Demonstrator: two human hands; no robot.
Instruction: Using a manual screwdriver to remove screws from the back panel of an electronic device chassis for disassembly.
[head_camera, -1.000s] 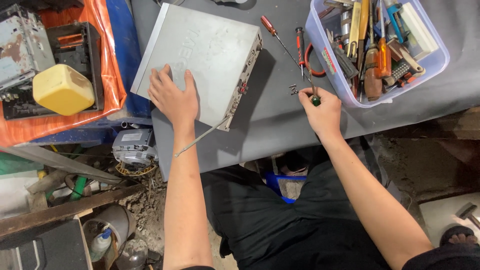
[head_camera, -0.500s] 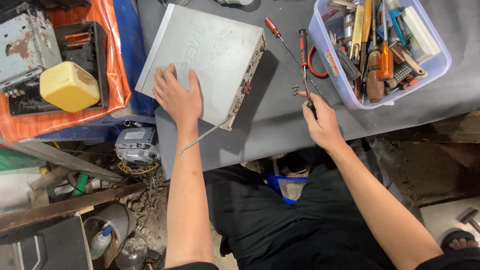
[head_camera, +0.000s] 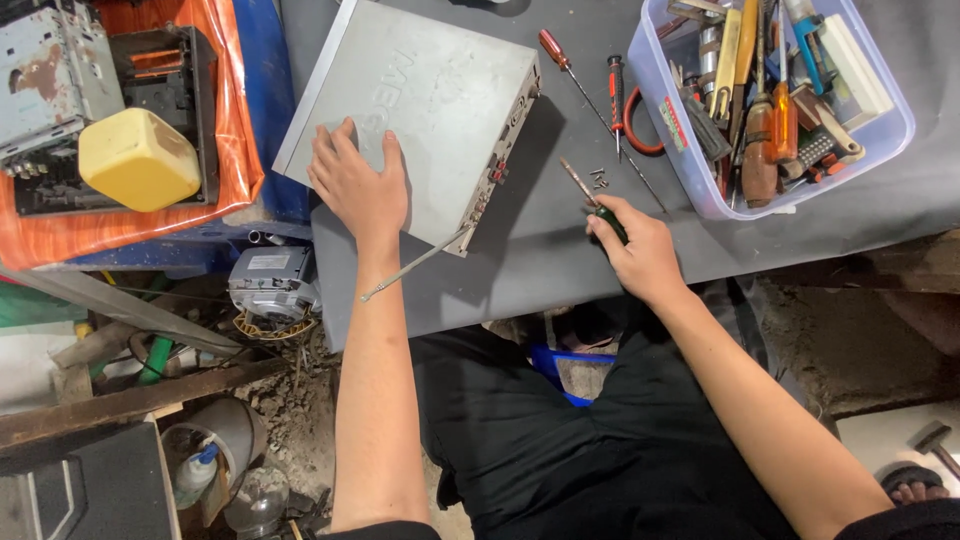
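My left hand (head_camera: 358, 184) lies flat on the lid of a grey metal player box (head_camera: 420, 110) that rests on the dark table (head_camera: 540, 250). A thin telescopic antenna (head_camera: 415, 263) sticks out from the box's near corner. My right hand (head_camera: 640, 248) grips a green-handled screwdriver (head_camera: 592, 195) whose shaft points up and left, toward the box's side. A few small screws (head_camera: 599, 179) lie just beyond its tip.
Two red-handled screwdrivers (head_camera: 560, 58) and a red ring lie at the back. A clear plastic tub (head_camera: 700, 180) holds several tools at the right. At the left an orange sheet (head_camera: 240, 150) carries dismantled electronics and a yellow block (head_camera: 137, 160). A small motor (head_camera: 272, 283) and junk lie below.
My right hand has lifted the green-handled screwdriver off the table and drawn it nearer, turning its tip toward the box. My left hand stays on the lid.
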